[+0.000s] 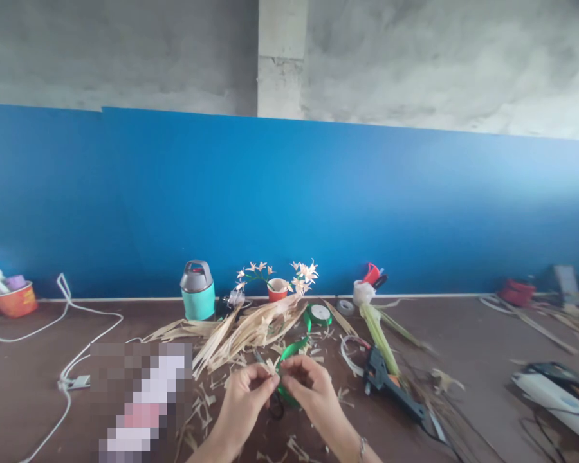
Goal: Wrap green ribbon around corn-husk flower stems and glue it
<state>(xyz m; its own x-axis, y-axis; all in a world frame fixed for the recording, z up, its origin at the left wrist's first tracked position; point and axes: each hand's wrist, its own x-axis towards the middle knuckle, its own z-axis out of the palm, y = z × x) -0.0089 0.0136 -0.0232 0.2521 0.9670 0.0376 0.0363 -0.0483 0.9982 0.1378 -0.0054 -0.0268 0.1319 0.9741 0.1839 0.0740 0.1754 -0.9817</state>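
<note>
My left hand [244, 405] is closed in a pinch, with a small pale piece of dried husk [271, 365] showing at its fingertips. Opposite it, nearly touching, my right hand [316, 392] pinches green ribbon [293, 349] between thumb and forefinger. The ribbon trails back to a green ribbon spool [321, 313] and shows again below my fingers. Beyond both hands lies a pile of dried husks [255, 325]. Husk scraps [205, 405] are scattered around. A dark scissor-like handle [276, 406] is partly hidden beneath my hands.
Husk flowers [303, 276] stand by a red cup [278, 292] at the back, near a teal flask [197, 292]. A black glue gun [388, 382] lies to the right, beside green stalks [381, 334]. A white cable [70, 360] runs along the left. A blue partition [318, 206] closes off the back.
</note>
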